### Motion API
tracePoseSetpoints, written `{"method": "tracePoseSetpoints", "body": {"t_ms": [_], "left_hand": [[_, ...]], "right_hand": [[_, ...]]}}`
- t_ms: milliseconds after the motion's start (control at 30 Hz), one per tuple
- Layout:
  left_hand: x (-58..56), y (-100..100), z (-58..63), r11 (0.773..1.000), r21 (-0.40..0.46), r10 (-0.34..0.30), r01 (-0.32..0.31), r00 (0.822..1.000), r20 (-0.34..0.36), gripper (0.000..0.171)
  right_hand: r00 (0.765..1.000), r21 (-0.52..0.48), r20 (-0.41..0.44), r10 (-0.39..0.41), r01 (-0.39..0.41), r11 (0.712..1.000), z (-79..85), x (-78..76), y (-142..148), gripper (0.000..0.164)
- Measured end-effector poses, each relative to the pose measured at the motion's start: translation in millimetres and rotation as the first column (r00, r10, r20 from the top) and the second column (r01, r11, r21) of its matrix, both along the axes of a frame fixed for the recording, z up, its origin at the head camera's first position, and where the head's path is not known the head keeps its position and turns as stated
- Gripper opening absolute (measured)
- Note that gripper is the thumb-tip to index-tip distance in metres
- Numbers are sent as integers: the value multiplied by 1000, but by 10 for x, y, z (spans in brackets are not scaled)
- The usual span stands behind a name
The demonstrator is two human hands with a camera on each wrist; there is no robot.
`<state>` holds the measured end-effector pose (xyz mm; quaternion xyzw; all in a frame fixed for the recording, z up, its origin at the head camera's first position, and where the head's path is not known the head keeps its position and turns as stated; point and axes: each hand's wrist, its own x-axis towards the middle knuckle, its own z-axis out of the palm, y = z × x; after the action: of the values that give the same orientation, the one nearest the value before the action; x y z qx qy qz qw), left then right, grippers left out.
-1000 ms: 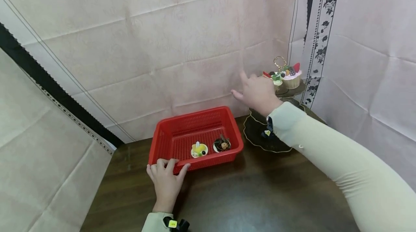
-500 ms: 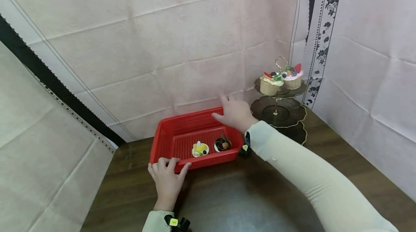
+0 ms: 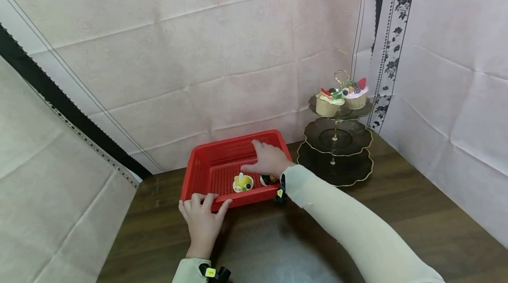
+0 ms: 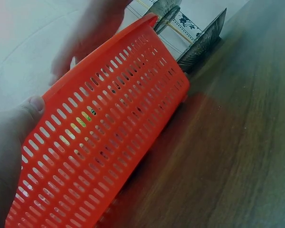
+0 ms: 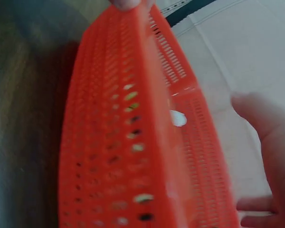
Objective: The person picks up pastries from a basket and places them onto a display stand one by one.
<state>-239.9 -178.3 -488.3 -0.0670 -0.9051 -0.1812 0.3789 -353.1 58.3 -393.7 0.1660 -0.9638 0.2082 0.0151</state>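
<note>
A red perforated plastic basket [image 3: 198, 159] sits on the table and holds two toy cupcakes. One is a yellow-topped cupcake [image 3: 243, 183]; the other is a dark-topped cupcake [image 3: 268, 180], partly covered by my right hand. My left hand [image 3: 201, 221] holds the basket's front-left rim, its thumb [image 4: 36, 103] on the edge in the left wrist view. Above the basket's right half hovers my right hand [image 3: 270, 159], thumb and fingers spread apart with nothing between them. In the right wrist view that hand [image 5: 270, 152] appears beyond the rim, away from the cupcakes.
A three-tier dark cake stand [image 3: 335, 135] with gold edges stands right of the basket. Its top tier bears a cream cupcake [image 3: 328, 104] with red fruit and a pink-frosted cupcake [image 3: 356, 95]. Cloth walls [image 3: 238, 53] enclose the wooden table [image 3: 278, 247].
My right hand has moved left and down from beside the cake stand's top tier to over the basket. The left hand stays at the basket rim.
</note>
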Motion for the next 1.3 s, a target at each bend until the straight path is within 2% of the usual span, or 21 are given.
{"method": "tracePoseSetpoints", "body": {"t_ms": [133, 300, 467, 700, 900, 1033, 1200, 1300], "left_hand": [[-14, -7, -4, 1000, -5, -3, 3, 1000, -14, 44], [-17, -8, -21, 1000, -12, -5, 5, 1000, -17, 43], [-4, 9, -12, 1000, -10, -3, 3, 1000, 1, 43], [6, 20, 9, 1000, 0, -4, 4, 1000, -8, 43], [-9, 11, 17, 1000, 0, -4, 4, 1000, -21, 44], [-21, 10, 5, 1000, 3, -5, 5, 1000, -18, 43], [-17, 12, -7, 1000, 6, -5, 5, 1000, -25, 44], [-12, 20, -13, 1000, 5, -7, 7, 999, -35, 42]], "right_hand": [[988, 16, 115, 105, -108, 994, -127, -3, -78, 106], [978, 73, 130, 166, -176, 982, -231, 1, -140, 101], [980, 135, 112, 162, -176, 975, -303, -21, -180, 94], [981, 272, 54, 186, -193, 943, -365, -78, -254, 82], [972, 254, 92, 216, -233, 939, -352, -100, -288, 66], [970, 259, 117, 211, -235, 937, -352, -117, -304, 68], [970, 327, 117, 215, -242, 914, -386, -137, -359, 72], [969, 340, 124, 214, -245, 908, -379, -126, -401, 68]]}}
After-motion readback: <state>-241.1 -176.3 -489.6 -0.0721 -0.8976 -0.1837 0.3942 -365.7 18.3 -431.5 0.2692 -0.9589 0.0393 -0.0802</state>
